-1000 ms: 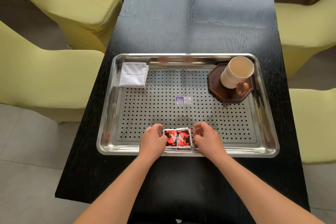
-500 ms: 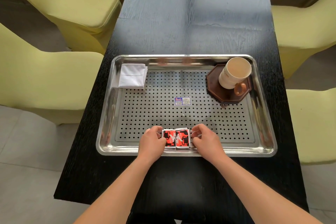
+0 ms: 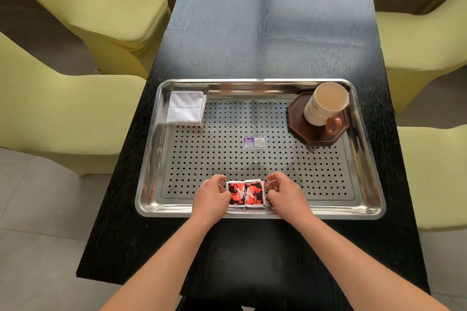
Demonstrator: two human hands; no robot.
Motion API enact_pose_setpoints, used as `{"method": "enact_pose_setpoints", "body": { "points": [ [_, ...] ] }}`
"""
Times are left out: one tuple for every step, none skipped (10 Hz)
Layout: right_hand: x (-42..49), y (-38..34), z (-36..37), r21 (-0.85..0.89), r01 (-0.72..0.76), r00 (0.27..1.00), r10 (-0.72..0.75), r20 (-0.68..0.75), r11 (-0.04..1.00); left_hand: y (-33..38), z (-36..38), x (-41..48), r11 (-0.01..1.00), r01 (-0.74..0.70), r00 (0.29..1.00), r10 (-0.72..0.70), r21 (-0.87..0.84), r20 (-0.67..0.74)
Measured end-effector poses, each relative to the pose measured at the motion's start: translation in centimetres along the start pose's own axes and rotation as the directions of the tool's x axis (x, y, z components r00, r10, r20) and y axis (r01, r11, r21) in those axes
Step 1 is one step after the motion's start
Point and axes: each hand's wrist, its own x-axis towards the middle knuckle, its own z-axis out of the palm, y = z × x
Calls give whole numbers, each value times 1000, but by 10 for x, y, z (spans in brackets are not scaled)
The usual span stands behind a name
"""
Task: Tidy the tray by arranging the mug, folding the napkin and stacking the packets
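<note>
left hand [image 3: 211,197] and right hand [image 3: 286,195], curled fingers pinching packets [image 3: 246,194] at both ends, probably stacked, tray [image 3: 369,184] near edge

Black table [image 3: 273,33], 4 yellow chairs [image 3: 63,118]

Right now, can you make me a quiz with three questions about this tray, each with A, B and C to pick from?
1. Where on the tray is the white napkin?
A) far left corner
B) middle
C) near right corner

2. What colours are the packets?
A) blue and green
B) red and black
C) all yellow

3. How is the mug standing?
A) upside down
B) on its side
C) upright on the brown coaster

Answers:
1 A, it lies against the far left rim.
2 B, the print on top is red and black.
3 C, its open mouth faces up.
</note>
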Motion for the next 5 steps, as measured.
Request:
{"method": "enact_pose_setpoints", "body": {
  "points": [
    [0,-3,-1,0,2,1000,-2,2,1000,0,-1,0,1000,-2,1000,2,0,2],
    [0,-4,-1,-4,-1,1000,1,-4,1000,1,-2,0,1000,-16,1000,16,15,1],
    [-1,-5,-4,-5,-13,1000,13,-7,1000,1,-3,-1,997,-37,999,38,64,-5],
    [-2,-5,-7,-5,-22,1000,22,-2,1000,1,-7,0,992,-52,999,53,115,-5],
    [-4,-8,-13,5,-10,1000,10,-8,1000,3,-16,-4,982,-71,996,78,175,-34]
  ]
}}
